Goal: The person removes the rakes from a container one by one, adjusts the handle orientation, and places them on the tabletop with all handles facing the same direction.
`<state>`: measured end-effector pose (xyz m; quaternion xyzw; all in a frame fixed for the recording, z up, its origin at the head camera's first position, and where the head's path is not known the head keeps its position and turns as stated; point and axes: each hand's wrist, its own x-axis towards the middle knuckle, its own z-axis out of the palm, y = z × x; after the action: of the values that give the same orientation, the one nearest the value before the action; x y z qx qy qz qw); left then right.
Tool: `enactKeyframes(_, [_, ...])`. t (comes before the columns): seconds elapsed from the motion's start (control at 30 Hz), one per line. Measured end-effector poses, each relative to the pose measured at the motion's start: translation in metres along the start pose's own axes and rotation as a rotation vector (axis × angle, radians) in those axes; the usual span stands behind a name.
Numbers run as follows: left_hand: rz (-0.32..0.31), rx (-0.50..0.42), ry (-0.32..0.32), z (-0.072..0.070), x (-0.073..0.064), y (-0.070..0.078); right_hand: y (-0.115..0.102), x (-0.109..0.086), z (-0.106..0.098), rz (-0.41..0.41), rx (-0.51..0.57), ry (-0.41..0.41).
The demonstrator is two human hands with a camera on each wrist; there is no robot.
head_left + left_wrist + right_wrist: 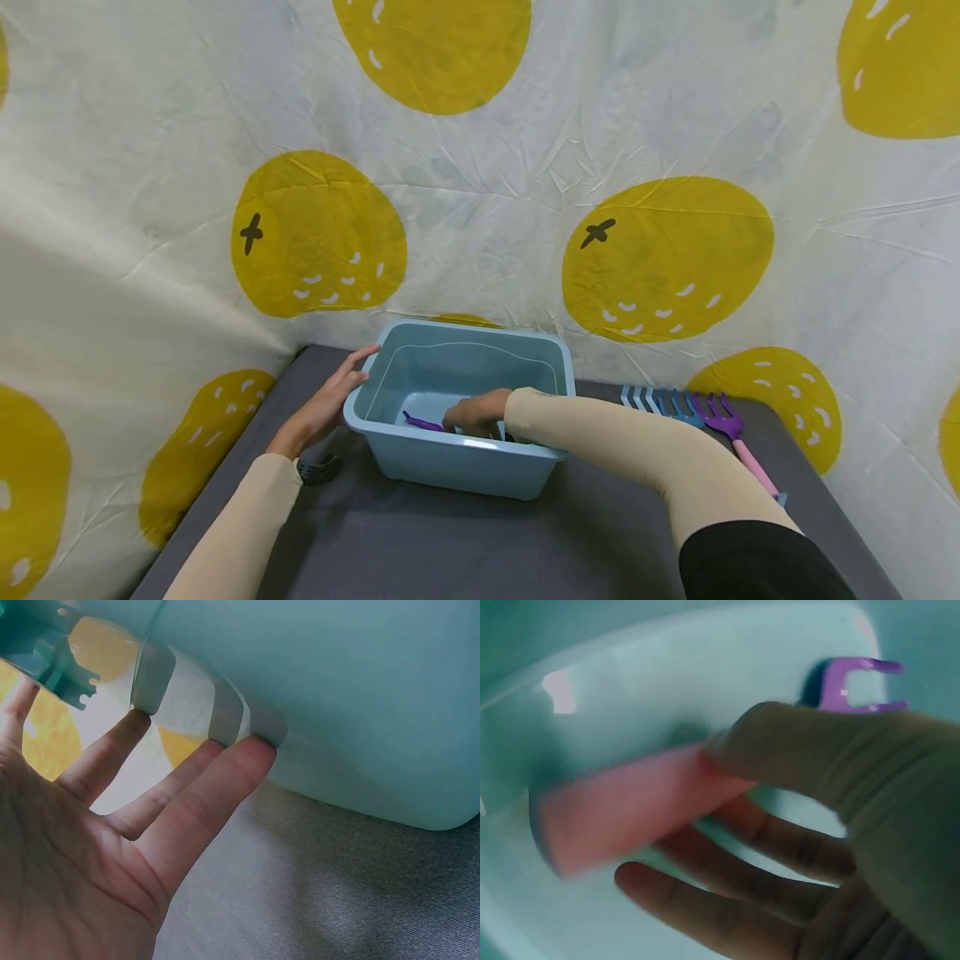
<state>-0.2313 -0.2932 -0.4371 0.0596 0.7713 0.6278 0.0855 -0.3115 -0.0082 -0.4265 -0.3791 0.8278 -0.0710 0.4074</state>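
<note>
A light blue plastic tub [457, 467] stands on the dark grey table. My left hand [326, 408] is at its left side, fingers spread and mostly straight; in the left wrist view the fingertips touch the tub's slotted rim [155, 679]. Inside the tub, my right hand [477, 412] pinches the pink handle [637, 802] of a garden hand fork between thumb and fingers. Purple prongs [840, 686] show past the thumb, their join to the handle hidden. From above, a purple part [422, 422] sticks out left of that hand.
To the tub's right lie several garden hand forks: a light blue one [641, 398], a blue one [681, 408] and a purple one [722, 419] with a pink handle. The right forearm partly covers them. A white cloth [480, 225] with yellow fruit prints hangs behind the table.
</note>
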Motion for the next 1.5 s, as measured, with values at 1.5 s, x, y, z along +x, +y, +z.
enactKeyframes(1.5, [0.021,0.020,-0.044,0.000,-0.004,0.004,0.001,-0.185,-0.073,-0.018,-0.101,0.332])
